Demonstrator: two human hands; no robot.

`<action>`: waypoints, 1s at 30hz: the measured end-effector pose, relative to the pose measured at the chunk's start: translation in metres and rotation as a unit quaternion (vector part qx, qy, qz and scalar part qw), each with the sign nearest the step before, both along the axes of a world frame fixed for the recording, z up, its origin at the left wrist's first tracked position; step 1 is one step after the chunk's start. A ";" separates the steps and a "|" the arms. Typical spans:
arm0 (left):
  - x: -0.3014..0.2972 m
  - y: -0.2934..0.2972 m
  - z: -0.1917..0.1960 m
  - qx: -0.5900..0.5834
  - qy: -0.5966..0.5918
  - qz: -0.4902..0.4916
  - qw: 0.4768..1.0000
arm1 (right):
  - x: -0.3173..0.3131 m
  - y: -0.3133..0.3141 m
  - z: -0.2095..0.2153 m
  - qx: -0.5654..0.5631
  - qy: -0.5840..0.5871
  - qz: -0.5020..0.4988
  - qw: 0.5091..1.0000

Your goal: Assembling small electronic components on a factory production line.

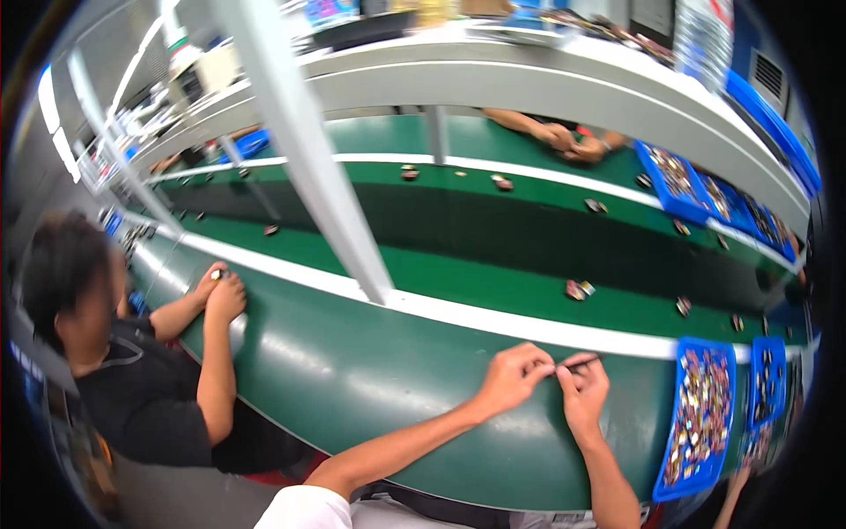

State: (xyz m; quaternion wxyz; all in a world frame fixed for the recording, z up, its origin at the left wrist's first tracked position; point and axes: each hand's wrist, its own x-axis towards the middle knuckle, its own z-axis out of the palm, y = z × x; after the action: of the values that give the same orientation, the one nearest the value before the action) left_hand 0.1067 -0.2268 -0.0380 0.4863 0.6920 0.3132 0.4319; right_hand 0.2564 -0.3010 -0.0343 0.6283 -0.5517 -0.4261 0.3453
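Above the green worktop (370, 379), my left hand (515, 377) and my right hand (585, 393) meet, almost touching at the fingertips. A thin dark stick-like piece (589, 360) lies in the closed fingers of my right hand and points away to the right. My left thumb and index finger are pinched together at its near end; whatever they hold is too small to make out. To the right of my hands is a blue tray (730, 361) filled with many small shiny, mixed-colour parts (701, 406).
Beyond a white rail (529, 330) runs a green conveyor belt (476, 282) carrying small parts (577, 289). A grey post (308, 150) rises at its edge. Another blue tray (768, 342) stands far right. A co-worker (132, 379) sits left; another person's hands (573, 143) show across the belt.
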 end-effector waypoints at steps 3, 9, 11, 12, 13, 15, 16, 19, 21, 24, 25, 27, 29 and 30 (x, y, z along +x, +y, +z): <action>0.004 -0.004 0.003 -0.001 -0.004 -0.017 1.000 | 0.004 -0.006 0.001 0.007 0.003 -0.020 1.000; 0.000 -0.005 0.010 0.007 -0.005 -0.029 1.000 | 0.015 -0.006 -0.009 -0.009 0.005 -0.039 0.999; 0.000 -0.003 0.011 0.019 0.014 -0.035 0.999 | 0.015 -0.005 -0.005 -0.004 -0.007 -0.037 0.999; 0.002 -0.003 0.010 0.012 0.018 -0.038 0.999 | 0.014 -0.006 0.002 -0.002 -0.018 -0.040 0.999; 0.005 -0.002 0.008 0.015 0.005 -0.026 1.000 | 0.010 -0.003 0.007 0.018 -0.005 -0.029 0.999; 0.006 -0.003 0.005 0.022 0.001 -0.011 1.000 | 0.007 -0.004 0.008 -0.004 -0.009 -0.032 0.999; 0.006 -0.001 0.005 0.023 0.003 -0.018 1.000 | 0.007 -0.003 0.009 -0.019 -0.017 -0.030 0.999; 0.008 0.000 0.005 0.031 0.029 -0.011 0.999 | 0.000 0.001 0.014 0.002 -0.018 -0.055 0.998; 0.010 0.004 0.006 0.062 0.040 -0.009 0.997 | 0.002 0.001 0.016 0.014 -0.022 -0.055 0.998; 0.010 0.000 0.003 0.041 0.026 -0.015 0.999 | 0.007 -0.003 0.012 0.004 -0.024 -0.048 0.999; 0.009 -0.001 0.003 0.044 0.022 -0.018 0.999 | 0.005 -0.002 0.011 0.013 -0.033 -0.062 0.997; 0.006 -0.003 0.003 0.039 0.038 -0.024 0.998 | 0.008 -0.003 0.009 0.011 -0.036 -0.054 0.998; 0.003 -0.006 0.005 0.040 0.039 -0.028 0.998 | 0.011 -0.005 0.006 0.014 -0.014 -0.035 0.999; 0.003 -0.005 0.007 0.043 0.042 -0.029 0.998 | 0.011 -0.004 0.006 0.017 -0.017 -0.040 0.999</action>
State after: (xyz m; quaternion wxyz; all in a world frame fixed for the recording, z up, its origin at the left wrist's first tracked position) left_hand 0.1097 -0.2318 -0.0314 0.4546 0.7385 0.2942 0.4018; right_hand 0.2674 -0.3049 -0.0279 0.6437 -0.5631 -0.4203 0.3033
